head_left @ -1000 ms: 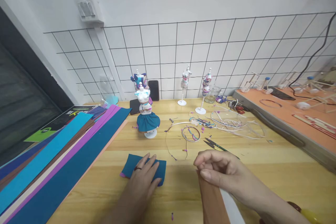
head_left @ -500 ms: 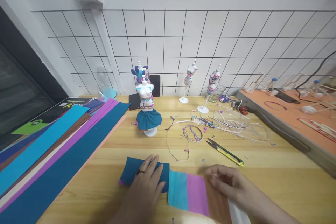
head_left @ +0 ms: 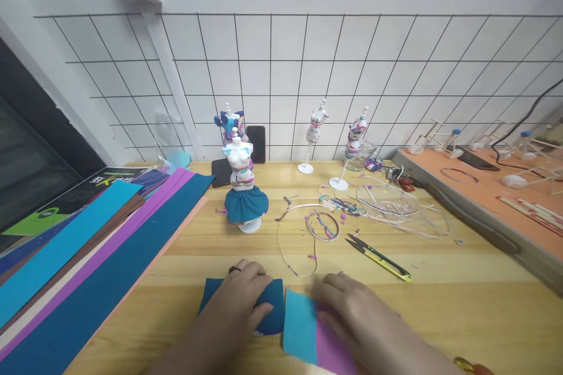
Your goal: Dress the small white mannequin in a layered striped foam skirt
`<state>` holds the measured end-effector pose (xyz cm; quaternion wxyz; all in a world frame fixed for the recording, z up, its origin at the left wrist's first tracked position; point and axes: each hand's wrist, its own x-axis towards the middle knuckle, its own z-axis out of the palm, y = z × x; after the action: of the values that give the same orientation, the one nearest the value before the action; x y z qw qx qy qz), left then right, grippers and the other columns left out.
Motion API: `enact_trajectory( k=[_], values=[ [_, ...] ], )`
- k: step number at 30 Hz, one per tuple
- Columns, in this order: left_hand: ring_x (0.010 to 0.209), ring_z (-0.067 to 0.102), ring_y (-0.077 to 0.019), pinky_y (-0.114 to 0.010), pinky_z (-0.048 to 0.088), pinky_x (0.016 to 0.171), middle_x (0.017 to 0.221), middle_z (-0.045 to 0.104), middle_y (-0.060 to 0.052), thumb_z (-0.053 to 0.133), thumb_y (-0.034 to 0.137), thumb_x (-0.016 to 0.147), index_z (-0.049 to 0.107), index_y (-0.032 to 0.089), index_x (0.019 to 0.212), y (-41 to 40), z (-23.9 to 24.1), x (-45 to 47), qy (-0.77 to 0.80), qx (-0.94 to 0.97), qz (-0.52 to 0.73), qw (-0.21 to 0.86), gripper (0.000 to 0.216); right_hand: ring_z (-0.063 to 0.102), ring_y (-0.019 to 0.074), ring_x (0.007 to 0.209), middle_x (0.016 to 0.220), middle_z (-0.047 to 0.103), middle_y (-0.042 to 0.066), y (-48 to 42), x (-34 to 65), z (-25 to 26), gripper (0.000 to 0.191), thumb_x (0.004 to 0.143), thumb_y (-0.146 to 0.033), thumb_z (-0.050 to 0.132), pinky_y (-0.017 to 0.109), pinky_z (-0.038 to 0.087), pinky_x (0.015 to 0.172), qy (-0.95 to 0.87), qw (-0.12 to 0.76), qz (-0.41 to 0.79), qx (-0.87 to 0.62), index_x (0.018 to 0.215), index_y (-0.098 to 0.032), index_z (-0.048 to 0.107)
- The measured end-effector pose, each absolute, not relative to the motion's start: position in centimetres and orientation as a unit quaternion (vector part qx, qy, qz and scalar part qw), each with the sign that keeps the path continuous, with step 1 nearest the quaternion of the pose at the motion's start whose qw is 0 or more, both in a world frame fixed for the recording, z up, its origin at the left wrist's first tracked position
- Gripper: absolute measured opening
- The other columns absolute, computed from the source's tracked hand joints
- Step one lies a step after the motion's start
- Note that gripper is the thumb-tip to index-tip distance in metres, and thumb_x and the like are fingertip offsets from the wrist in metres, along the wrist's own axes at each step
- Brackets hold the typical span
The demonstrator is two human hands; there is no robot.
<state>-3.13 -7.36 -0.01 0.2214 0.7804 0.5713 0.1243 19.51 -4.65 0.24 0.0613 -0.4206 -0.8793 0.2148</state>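
Note:
My left hand (head_left: 241,299) rests on a dark teal piece of fabric (head_left: 273,306), fingers bent over its far side and the thumb held apart. Just right of that piece, nearly touching it, lies a striped cloth (head_left: 299,328) with light blue and purple bands. My right hand (head_left: 352,312) is over the purple band, its fingers curled downward and blurred. Its fingertips are hidden, so a grip on the cloth cannot be made out. Beyond both hands, thread snips (head_left: 379,256) with yellow-green handles lie on the wooden table (head_left: 440,310).
Long coloured fabric strips (head_left: 132,263) cover the left side. A small mannequin (head_left: 240,158) in a teal skirt (head_left: 246,205) stands behind, near several others. Cord loops (head_left: 323,226) and scraps lie mid-table. An orange board (head_left: 470,173) with wooden frames borders the right.
My right hand has moved left from the brown band to over the purple one. The left fingers, spread before, are now more bent. The teal piece has shifted slightly nearer.

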Motion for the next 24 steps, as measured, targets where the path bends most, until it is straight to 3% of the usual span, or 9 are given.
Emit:
enact_trajectory(
  k=[5, 11, 15, 20, 24],
  values=[
    [0.091, 0.052, -0.0224, -0.033, 0.039, 0.077, 0.094, 0.060, -0.005, 0.061, 0.024, 0.073, 0.064, 0.019, 0.093, -5.7, 0.2, -2.9, 0.590, 0.767, 0.091, 0.237, 0.021, 0.058, 0.0183, 0.081, 0.091, 0.063, 0.006, -4.6, 17.7, -0.6, 0.020, 0.079, -0.010, 0.047, 0.028, 0.045, 0.074, -0.874, 0.118, 0.255, -0.397, 0.090, -0.020, 0.060],
    [0.081, 0.052, -0.0197, -0.026, 0.036, 0.066, 0.077, 0.061, -0.001, 0.069, 0.031, 0.064, 0.062, 0.018, 0.076, -4.3, -0.2, -2.8, 0.582, 0.766, 0.085, 0.261, 0.019, 0.057, 0.0151, 0.073, 0.077, 0.063, 0.000, -3.4, 19.0, 0.1, 0.019, 0.075, -0.005, 0.046, 0.024, 0.043, 0.068, -0.881, 0.114, 0.290, -0.356, 0.076, -0.020, 0.059],
    [0.072, 0.053, -0.0167, -0.023, 0.033, 0.060, 0.067, 0.058, 0.002, 0.071, 0.030, 0.060, 0.061, 0.018, 0.065, -3.1, -0.2, -3.4, 0.552, 0.781, 0.068, 0.284, 0.016, 0.056, 0.0146, 0.074, 0.078, 0.062, 0.001, -1.3, 19.9, 1.2, 0.021, 0.071, -0.002, 0.048, 0.023, 0.041, 0.067, -0.878, 0.111, 0.260, -0.387, 0.076, -0.019, 0.059],
    [0.059, 0.051, -0.0107, -0.019, 0.027, 0.048, 0.061, 0.056, 0.005, 0.066, 0.029, 0.063, 0.062, 0.018, 0.068, -1.1, -0.5, -3.7, 0.523, 0.766, 0.076, 0.365, 0.013, 0.056, 0.0161, 0.080, 0.085, 0.061, 0.004, 1.6, 20.3, 0.2, 0.025, 0.079, -0.003, 0.042, 0.026, 0.042, 0.071, -0.891, 0.125, 0.190, -0.393, 0.084, -0.019, 0.061],
    [0.058, 0.050, -0.0097, -0.019, 0.027, 0.048, 0.060, 0.056, 0.006, 0.067, 0.031, 0.062, 0.063, 0.019, 0.068, -0.1, -1.2, -3.9, 0.513, 0.781, 0.083, 0.346, 0.014, 0.055, 0.0178, 0.075, 0.083, 0.057, 0.007, 2.7, 20.1, -1.9, 0.025, 0.082, -0.004, 0.040, 0.029, 0.043, 0.067, -0.902, 0.128, 0.093, -0.402, 0.090, -0.017, 0.060]
  ],
)
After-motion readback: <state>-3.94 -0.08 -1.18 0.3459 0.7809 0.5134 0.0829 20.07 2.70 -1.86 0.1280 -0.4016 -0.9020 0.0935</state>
